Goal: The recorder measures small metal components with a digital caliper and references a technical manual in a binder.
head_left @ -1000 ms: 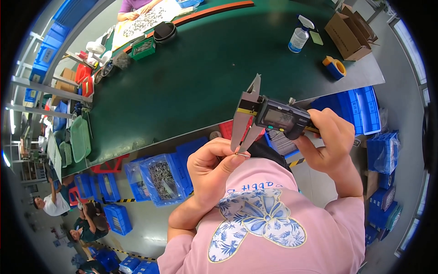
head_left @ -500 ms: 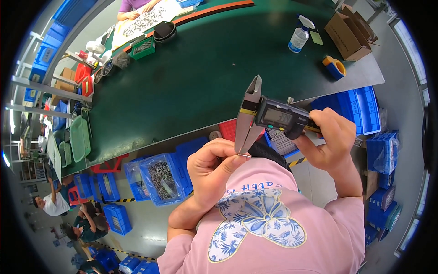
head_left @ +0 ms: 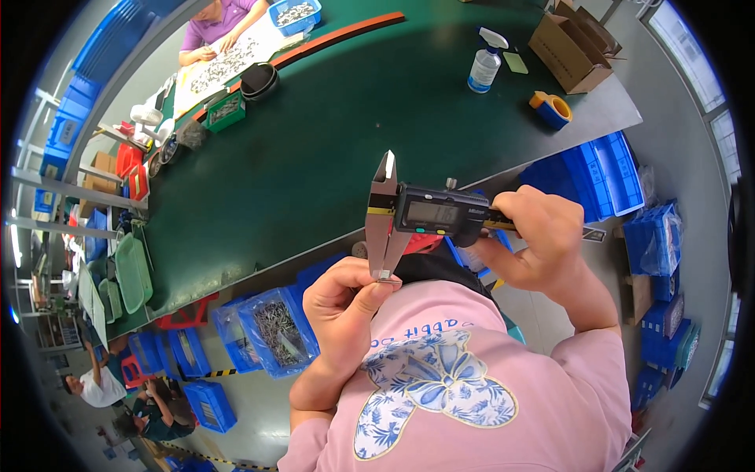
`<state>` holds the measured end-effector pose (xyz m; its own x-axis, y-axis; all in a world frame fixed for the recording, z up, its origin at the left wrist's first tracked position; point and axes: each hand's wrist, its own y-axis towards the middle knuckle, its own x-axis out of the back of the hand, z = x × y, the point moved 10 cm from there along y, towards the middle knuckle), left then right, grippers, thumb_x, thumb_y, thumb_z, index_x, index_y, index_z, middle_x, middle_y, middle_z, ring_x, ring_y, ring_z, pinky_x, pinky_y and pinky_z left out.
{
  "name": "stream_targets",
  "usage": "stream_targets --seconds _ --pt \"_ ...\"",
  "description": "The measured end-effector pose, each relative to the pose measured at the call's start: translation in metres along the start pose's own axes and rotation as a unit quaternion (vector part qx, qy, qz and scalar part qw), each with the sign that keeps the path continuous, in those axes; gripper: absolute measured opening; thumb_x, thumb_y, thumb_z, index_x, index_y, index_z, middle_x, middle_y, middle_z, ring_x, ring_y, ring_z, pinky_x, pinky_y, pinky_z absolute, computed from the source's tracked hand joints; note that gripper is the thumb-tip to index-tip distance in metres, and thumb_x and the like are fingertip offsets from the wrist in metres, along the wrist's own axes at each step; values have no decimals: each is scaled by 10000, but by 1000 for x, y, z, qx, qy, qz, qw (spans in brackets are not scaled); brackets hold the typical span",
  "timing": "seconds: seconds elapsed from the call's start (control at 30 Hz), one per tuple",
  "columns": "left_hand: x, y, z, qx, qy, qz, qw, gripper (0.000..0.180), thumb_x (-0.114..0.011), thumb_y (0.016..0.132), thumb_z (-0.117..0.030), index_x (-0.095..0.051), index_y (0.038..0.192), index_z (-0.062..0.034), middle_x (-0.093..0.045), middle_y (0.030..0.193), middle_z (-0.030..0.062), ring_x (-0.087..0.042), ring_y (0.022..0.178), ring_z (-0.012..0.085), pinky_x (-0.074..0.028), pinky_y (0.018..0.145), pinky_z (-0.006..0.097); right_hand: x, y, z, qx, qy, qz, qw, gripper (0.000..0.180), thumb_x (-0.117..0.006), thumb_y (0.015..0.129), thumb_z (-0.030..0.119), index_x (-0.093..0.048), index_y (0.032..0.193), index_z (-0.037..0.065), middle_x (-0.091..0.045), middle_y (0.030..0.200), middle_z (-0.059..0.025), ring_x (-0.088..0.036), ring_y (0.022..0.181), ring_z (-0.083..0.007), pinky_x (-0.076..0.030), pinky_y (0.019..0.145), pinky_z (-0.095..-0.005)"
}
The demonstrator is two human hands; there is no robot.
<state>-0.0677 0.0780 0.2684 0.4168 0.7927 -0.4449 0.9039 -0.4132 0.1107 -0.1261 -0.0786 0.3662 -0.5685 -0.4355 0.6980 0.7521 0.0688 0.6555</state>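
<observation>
a digital caliper (head_left: 406,211) is gripped by the right hand (head_left: 541,237), display (head_left: 434,213) upturned, likely for legibility; a metal pin (head_left: 391,282) is pinched by the left hand (head_left: 344,305) at its jaws.

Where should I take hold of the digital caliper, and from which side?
I'd grip the digital caliper by its beam just right of the display, from the right, where the right hand has it: the beam runs sideways, and the jaws at its left end reach down to the small metal part in the left hand.
</observation>
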Motion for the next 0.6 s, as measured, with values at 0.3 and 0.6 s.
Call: stream_targets --seconds 0.3,0.6 --pt "37 1 82 223 -195 -47 954 56 -530 758 -79 -510 770 -29 -545 753 59 -366 498 47 -306 445 164 -52 -13 -37 -179 116 62 975 169 -584 636 93 -520 763 2 -462 565 -98 -449 455 -194 -354 422 -265" --pt "125 -23 114 205 -224 -225 926 109 -539 761 -94 -492 834 -29 -547 781 56 -387 508 48 -337 465 166 -116 -9 -46 -163 145 119 969 191 -612 626 122 -468 586 4 -360 438 -46 -346 395 -124 -271 390 -266"
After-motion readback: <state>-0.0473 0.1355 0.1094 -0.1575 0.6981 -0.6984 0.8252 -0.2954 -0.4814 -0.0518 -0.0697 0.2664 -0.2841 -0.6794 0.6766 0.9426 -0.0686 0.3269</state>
